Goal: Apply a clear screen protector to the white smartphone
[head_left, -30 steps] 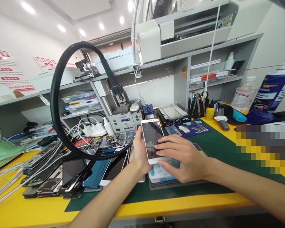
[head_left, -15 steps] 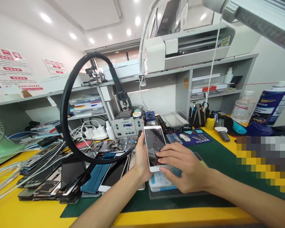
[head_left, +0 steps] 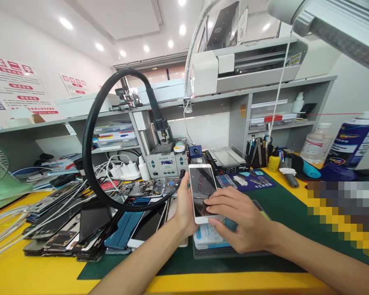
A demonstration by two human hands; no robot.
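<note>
A white-framed smartphone (head_left: 199, 184) with a dark, reflecting screen is held up, tilted toward me. My left hand (head_left: 184, 207) is closed around its left side, thumb along the edge. Over the phone's lower right part lies my right hand (head_left: 233, 219), fingers stretched out and the tips at the screen; whether they press on it I cannot tell. Below the hands, a white and blue packet (head_left: 207, 239) rests on a dark perforated mat (head_left: 199, 254), both partly covered by my right hand.
Left of my arms lie stacks of phones and phone parts (head_left: 89, 221). A thick black hose (head_left: 87, 135) loops up from a hot-air station (head_left: 164, 164). At the right stand a spray can (head_left: 353, 139), a clear bottle (head_left: 316, 145) and a yellow bottle (head_left: 273, 162). A lamp (head_left: 335, 28) hangs above.
The camera view has tilted upward and shifted, so the lamp now shows at the upper right. Both hands keep the same hold and place at the phone.
</note>
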